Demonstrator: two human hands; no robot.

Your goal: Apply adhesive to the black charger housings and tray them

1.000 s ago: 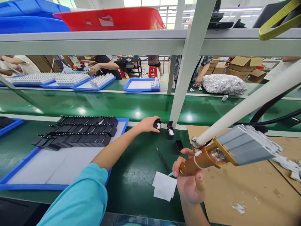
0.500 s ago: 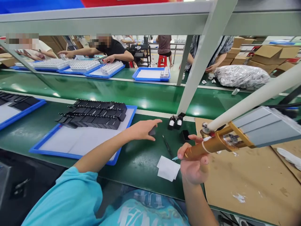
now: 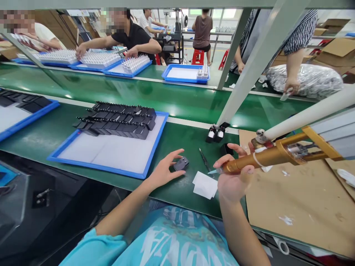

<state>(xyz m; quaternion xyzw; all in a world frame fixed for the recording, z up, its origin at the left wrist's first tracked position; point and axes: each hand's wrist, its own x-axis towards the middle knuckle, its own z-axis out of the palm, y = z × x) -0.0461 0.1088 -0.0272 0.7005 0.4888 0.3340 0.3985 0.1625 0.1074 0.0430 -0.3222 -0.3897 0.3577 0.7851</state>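
Note:
My left hand (image 3: pixel 165 168) holds a small black block (image 3: pixel 181 163) with small holes in its upper face, low over the green bench. Its thumb lies along the near side, with the index finger stretched out above. My right hand (image 3: pixel 233 177) is wrapped round a gold-coloured glue dispenser (image 3: pixel 249 160) with a thin blue needle tip pointing left. Below that tip are white paper sheets (image 3: pixel 205 185) and a pair of black tweezers (image 3: pixel 203 159). Partly hidden behind my right fingers is an open black box (image 3: pixel 226 149).
Rows of black blocks (image 3: pixel 119 122) fill the back of a blue-rimmed tray (image 3: pixel 101 170). Two small black pieces with white faces (image 3: pixel 215 133) stand by a slanting grey post (image 3: pixel 249 70). Brown cardboard (image 3: pixel 288 207) covers the right side. Co-workers handle parts across the green belt (image 3: pixel 138 90).
My left hand has drawn back towards me with the black block. The right hand keeps its grip on the dispenser. My view has tilted, and a co-worker's hand now reaches down at the right.

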